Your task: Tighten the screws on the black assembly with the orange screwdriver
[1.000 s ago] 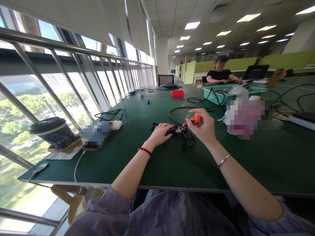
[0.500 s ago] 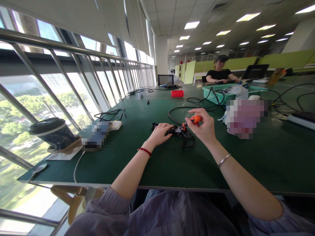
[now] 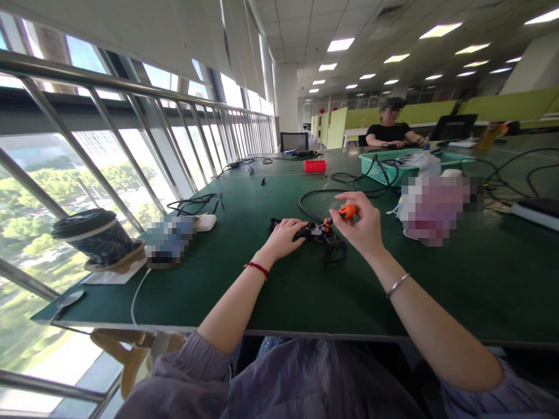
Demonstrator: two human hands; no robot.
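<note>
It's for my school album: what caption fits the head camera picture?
Left hand on a black device, right hand holding an orange-handled screwdriver.

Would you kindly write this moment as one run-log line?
left hand: on black device | right hand: fingers on orange screwdriver, shaft toward device | support: green table | beyond: red container, teal basket

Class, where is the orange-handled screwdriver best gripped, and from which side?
The screwdriver is probably best gripped by its thick orange handle, from the right, as the right hand does: it slants, handle at upper right, thin shaft pointing down-left toward the black device, where the left hand rests.
</note>
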